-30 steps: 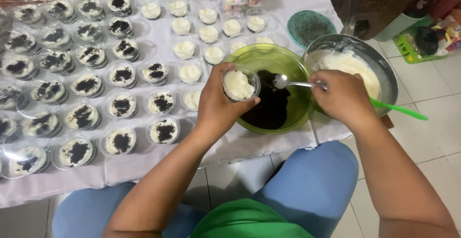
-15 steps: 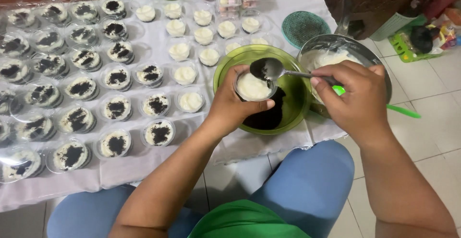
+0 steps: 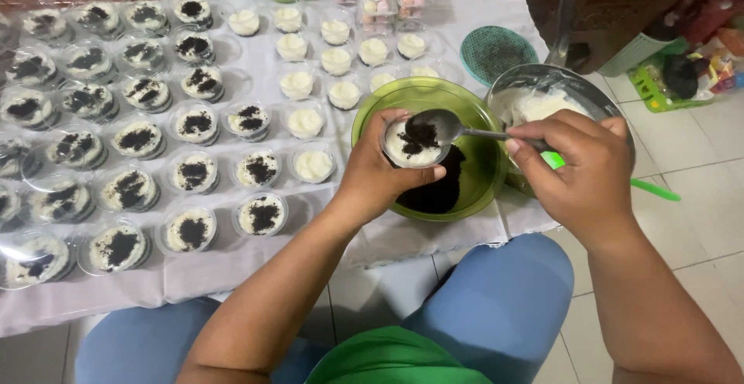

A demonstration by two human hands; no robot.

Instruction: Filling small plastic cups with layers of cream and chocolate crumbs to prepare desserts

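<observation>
Cupping a cream-filled cup [image 3: 413,145] over the green bowl [image 3: 480,168], the left hand [image 3: 384,173] faces the right hand [image 3: 577,168] pinching a spoon [image 3: 449,127].

1. The left hand [image 3: 380,171] sits at frame centre, fingers curled in a cupping grip, forearm running to the lower left.
2. The right hand [image 3: 577,171] sits right of centre, fingers pinched together, forearm running to the lower right.

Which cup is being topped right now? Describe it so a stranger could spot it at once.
Start at the green bowl of dark crumbs beside the metal bowl. Above it the left hand holds a small clear cup of cream, a spoon tipping crumbs onto it. It alone is lifted off the white cloth.
</observation>
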